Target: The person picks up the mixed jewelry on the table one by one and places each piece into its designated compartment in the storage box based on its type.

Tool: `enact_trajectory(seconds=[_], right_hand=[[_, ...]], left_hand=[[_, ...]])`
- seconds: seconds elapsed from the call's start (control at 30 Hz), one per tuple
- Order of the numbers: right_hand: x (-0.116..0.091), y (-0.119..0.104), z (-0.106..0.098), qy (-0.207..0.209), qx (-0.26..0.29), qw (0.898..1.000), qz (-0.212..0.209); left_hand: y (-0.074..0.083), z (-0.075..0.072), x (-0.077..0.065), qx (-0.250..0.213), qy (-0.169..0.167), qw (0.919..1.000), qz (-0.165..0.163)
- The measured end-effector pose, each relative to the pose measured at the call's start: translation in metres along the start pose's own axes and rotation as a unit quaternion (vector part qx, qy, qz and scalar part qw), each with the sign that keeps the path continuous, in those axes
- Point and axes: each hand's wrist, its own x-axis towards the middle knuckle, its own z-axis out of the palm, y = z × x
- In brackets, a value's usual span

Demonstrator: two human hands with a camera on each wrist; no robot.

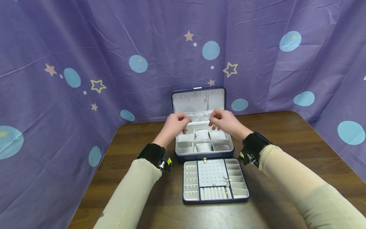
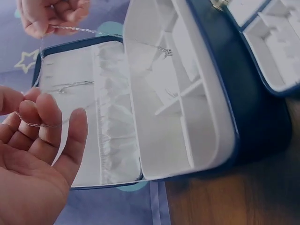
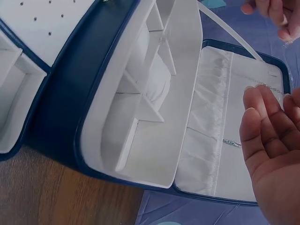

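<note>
Both hands hover over the open navy jewelry box (image 1: 204, 156), holding a thin silver necklace (image 2: 167, 52) between them. My left hand (image 1: 178, 123) pinches one part of the chain, which drapes across its fingers in the left wrist view. Opposite it, the right hand (image 1: 226, 121) pinches another part between thumb and fingertips. The chain's clustered silver end or pendant dangles over the white compartments. Behind the hands stands the raised lid (image 1: 188, 103), with another silver necklace (image 1: 206, 101) hanging on its inner face above a gathered pocket (image 2: 112, 140).
White cushions (image 1: 204, 147) and a bracelet (image 1: 222, 148) lie in the box's compartments. In front sits a removable jewelry tray (image 1: 211, 171) with earrings (image 1: 226, 180) and a gold ring (image 1: 227, 193). A purple curtain (image 1: 160, 38) surrounds the wooden table (image 1: 274, 133).
</note>
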Motion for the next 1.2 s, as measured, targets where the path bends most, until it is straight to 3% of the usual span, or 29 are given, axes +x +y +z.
enact_trajectory(seconds=[0.13,0.3,0.43,1.2], right_hand=[[0.003,0.0,0.001,-0.009,0.047,0.999,0.013],[0.006,-0.003,0.001,-0.017,0.132,0.991,0.021],[0.007,-0.007,0.0,-0.015,0.159,0.987,0.017],[0.019,-0.021,0.006,-0.009,0.066,0.997,0.026]], left_hand=[[0.002,-0.001,0.002,-0.038,0.0,0.9991,-0.017],[0.003,-0.001,0.007,-0.025,0.006,0.9996,-0.014],[0.004,0.0,0.01,-0.011,0.017,0.9998,-0.009],[0.005,-0.002,0.023,-0.018,0.037,0.9992,0.005]])
